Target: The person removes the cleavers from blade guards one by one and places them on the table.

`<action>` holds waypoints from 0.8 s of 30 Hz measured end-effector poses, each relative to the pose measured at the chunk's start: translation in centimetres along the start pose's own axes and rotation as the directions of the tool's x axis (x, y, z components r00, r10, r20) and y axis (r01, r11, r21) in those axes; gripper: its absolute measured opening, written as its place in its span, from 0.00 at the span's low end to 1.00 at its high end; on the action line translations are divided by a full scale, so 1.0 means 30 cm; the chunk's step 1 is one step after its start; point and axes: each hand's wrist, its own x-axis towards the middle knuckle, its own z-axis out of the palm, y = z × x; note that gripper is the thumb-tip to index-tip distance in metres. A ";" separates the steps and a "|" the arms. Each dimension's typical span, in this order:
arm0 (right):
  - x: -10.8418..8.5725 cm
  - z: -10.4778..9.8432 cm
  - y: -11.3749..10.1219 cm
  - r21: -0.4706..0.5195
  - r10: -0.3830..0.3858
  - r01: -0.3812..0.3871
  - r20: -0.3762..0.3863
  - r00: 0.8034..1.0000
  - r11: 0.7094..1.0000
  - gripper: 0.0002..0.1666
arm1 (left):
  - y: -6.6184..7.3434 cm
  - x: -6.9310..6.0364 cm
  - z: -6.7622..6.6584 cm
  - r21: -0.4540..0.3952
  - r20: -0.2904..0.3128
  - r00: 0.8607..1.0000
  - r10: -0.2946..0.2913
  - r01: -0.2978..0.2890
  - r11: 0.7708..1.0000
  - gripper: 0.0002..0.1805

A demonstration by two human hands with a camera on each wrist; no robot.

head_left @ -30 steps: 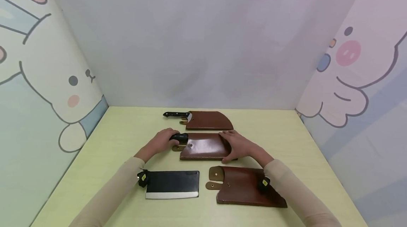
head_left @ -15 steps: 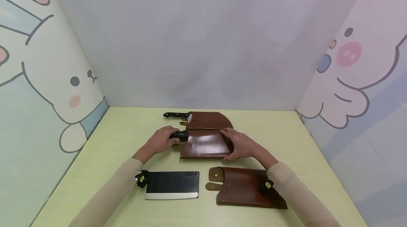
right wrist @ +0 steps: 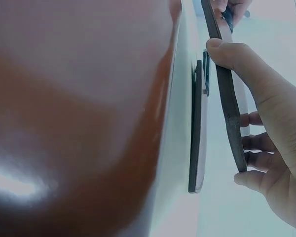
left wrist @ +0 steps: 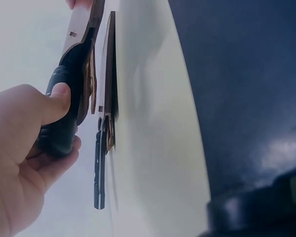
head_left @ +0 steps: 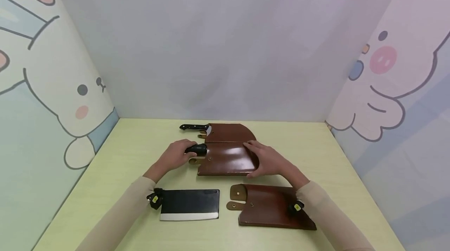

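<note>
Both hands hold a sheathed knife raised a little off the table. My left hand (head_left: 174, 155) grips its black handle (head_left: 197, 149), thumb on top and fingers underneath in the left wrist view. My right hand (head_left: 268, 160) grips the far end of its glossy brown leather sheath (head_left: 230, 158); thumb and fingertips press opposite edges in the right wrist view. The blade is hidden inside the sheath. An unfastened strap (head_left: 195, 161) hangs beside the handle. Just behind lies another brown sheath (head_left: 230, 131), holding a knife whose black riveted handle (head_left: 191, 127) points left.
A cleaver blade (head_left: 190, 203), black with a silver edge, lies front left near my left forearm. Front right is a brown sheath (head_left: 265, 208) with loose tan straps, under my right forearm. A grey wall (head_left: 221, 47) bounds the pale yellow table (head_left: 140, 141) behind.
Both hands have lifted the sheathed knife slightly and shifted it away from me, so it now meets the rear sheath's front edge in the head view. The front items have stayed put.
</note>
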 end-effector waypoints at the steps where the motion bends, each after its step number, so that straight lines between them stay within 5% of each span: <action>1: -0.002 0.000 -0.004 0.003 0.003 -0.003 0.003 1.000 1.000 0.69 | 0.001 -0.003 -0.002 0.000 0.001 1.000 -0.001 0.001 1.000 0.19; 24: -0.024 -0.012 -0.006 -0.015 -0.025 0.024 -0.046 0.999 1.000 0.69 | 0.022 -0.011 -0.026 0.006 -0.019 1.000 0.013 -0.013 1.000 0.17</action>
